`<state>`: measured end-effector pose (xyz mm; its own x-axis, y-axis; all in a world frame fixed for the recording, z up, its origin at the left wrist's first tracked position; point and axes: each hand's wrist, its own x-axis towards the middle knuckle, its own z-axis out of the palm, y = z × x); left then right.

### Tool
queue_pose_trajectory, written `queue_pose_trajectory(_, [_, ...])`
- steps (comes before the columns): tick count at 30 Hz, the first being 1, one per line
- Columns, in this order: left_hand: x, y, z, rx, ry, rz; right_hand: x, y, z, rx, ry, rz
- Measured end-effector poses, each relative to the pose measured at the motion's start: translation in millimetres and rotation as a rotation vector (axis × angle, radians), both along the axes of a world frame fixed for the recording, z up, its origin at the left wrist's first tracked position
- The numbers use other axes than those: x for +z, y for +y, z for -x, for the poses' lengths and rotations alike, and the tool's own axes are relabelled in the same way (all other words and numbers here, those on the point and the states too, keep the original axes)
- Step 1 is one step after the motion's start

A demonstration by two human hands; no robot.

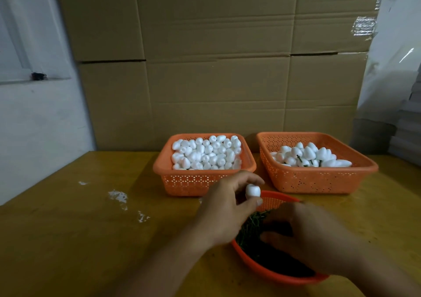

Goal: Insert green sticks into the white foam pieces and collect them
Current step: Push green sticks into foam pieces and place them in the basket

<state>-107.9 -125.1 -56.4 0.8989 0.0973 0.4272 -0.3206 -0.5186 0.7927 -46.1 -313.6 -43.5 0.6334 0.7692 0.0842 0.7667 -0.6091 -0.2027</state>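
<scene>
Head view of a yellow worktop backed by cardboard boxes. The left hand, just below centre, pinches one white foam piece between thumb and fingertips, raised above the worktop. The right hand, at about 4 o'clock from the left hand, reaches down into a round orange bowl at 5 o'clock in the frame; its fingers curl toward the green sticks heaped inside, but motion blur and shadow hide whether they grip any stick. At 12 o'clock from the left hand stands a square orange basket heaped with plain foam pieces. A second orange basket, at 2 o'clock from the left hand and just beside the first, holds foam pieces already fitted with sticks, their dark stems showing between the white bodies. White crumbs lie scattered on the worktop at 9 o'clock from the left hand.
</scene>
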Motion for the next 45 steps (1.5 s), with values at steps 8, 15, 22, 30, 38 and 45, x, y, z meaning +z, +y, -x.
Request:
queue_pose_trajectory(8, [2,-13,10,-0.128,-0.051,-0.164,-1,8,7,0.009,0.042,0.129])
queue_pose_trajectory(15, [-5,-10,7,-0.154,0.050,-0.164,-5,11,6,-0.053,0.019,0.117])
queue_pose_trajectory(22, [-5,-10,3,-0.158,0.021,0.067,-11,11,-1,-0.049,0.075,0.035])
queue_pose_trajectory(30, [2,-9,-1,-0.120,0.122,0.562,-12,6,-6,0.034,0.034,-0.305])
queue_pose_trajectory(38, [14,-7,0,-0.150,0.196,0.972,-3,5,3,-0.012,0.194,-0.911])
queue_pose_trajectory(45, [15,-6,4,-0.156,0.300,1.044,0,10,12,0.101,0.331,-1.026])
